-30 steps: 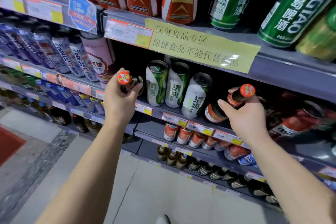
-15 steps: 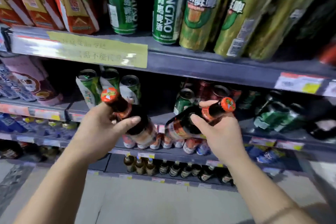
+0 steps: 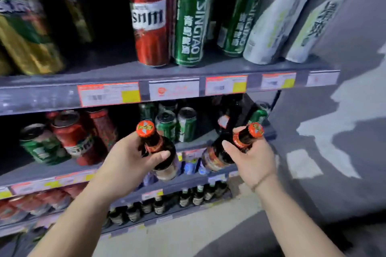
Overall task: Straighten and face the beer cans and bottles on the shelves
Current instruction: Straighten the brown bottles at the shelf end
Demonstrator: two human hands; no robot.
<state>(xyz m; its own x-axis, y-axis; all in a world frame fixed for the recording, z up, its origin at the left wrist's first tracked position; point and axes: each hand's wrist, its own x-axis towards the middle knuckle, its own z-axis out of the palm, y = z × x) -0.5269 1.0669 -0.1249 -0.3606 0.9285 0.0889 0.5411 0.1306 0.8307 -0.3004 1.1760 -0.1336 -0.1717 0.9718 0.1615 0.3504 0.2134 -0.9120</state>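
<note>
My left hand grips a dark glass bottle with an orange cap, held nearly upright in front of the middle shelf. In my right hand is a second dark bottle with an orange cap, tilted so its cap points up and right. Both bottles hang in the air before the shelf edge. Behind them stand green cans and red cans on the middle shelf. The picture is blurred.
The upper shelf carries tall red, green, gold and white cans and price tags. Lower shelves hold red cans at left and small dark bottles. The shelving ends at right against a grey patchy wall. Pale floor lies below.
The view has swung right along the shelves to the shelving's right end. Both hands carried their bottles along; the left bottle now stands more upright.
</note>
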